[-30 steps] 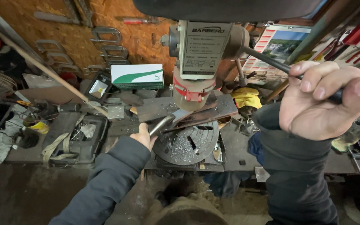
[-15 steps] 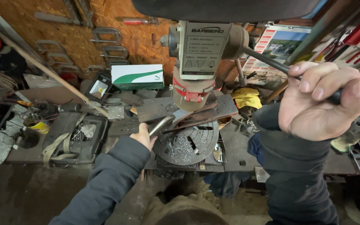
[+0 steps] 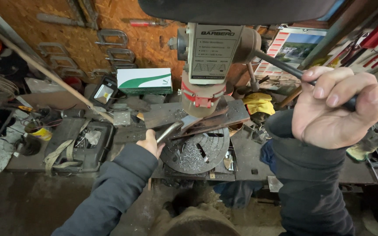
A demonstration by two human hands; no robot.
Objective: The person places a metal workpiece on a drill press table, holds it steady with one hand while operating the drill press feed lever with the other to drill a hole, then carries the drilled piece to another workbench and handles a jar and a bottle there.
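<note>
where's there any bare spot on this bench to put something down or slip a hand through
Little bare room. One dark patch of bench top lies between the round drill table and the right sleeve. Left is crowded: an open tool case, yellow tape roll. The left hand holds a metal bar at the table; the right hand grips the feed lever.

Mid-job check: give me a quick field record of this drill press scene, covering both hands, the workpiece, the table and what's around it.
Left hand: left hand grips a metal bar on the round table.
Right hand: right hand closed on the black feed lever.
Workpiece: flat rusty plates beneath the drill head.
Table: strewn with metal shavings.
Surroundings: white-and-green box, open tool case, yellow cloth.
</note>
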